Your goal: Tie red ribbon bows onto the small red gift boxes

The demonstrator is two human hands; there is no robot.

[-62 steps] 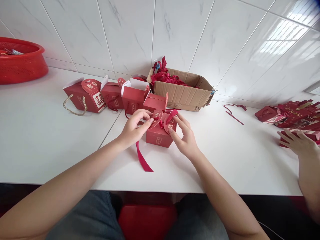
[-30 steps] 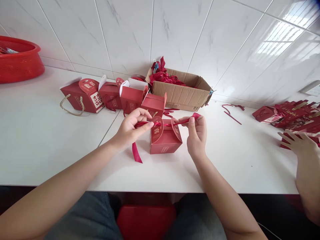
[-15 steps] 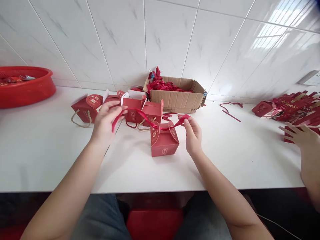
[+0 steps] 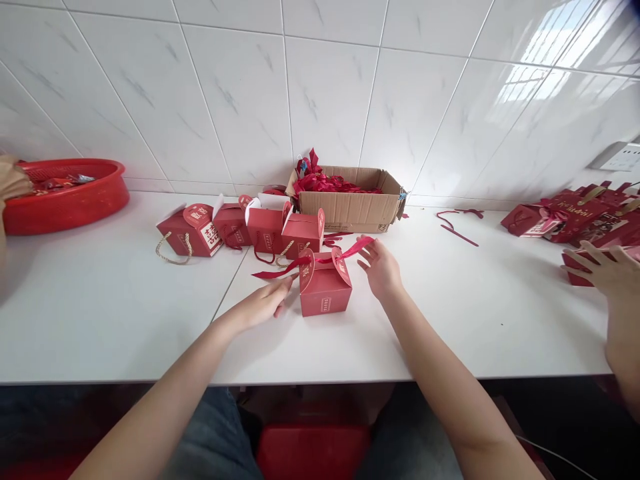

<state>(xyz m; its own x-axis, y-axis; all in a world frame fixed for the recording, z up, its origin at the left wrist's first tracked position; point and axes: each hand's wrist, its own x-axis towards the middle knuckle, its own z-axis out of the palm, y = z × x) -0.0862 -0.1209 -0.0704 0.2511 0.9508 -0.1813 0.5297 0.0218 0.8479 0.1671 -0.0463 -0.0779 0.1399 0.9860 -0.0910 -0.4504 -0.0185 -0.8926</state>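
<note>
A small red gift box (image 4: 325,293) stands upright in front of me, its rounded top flaps drawn together. A red ribbon (image 4: 270,274) runs through the flaps, and its two ends stick out to the left and right. My left hand (image 4: 265,303) is at the box's left side, fingers stretched out below the loose left ribbon end, holding nothing. To the right of the box is my right hand (image 4: 383,270), its fingers apart, with the right ribbon end against or just behind them. Whether they touch the ribbon is hard to tell.
Behind stand several red boxes (image 4: 267,230), some with rope handles. A cardboard box (image 4: 345,210) of red ribbons sits by the wall. Left is a red basin (image 4: 70,210); right, loose ribbon pieces (image 4: 457,230), finished boxes (image 4: 580,217) and another person's hand (image 4: 615,273).
My left hand has let go of the left ribbon end and moved down to the box's side. My right hand's fingers have loosened from the right end. Another person's arm appears at far left.
</note>
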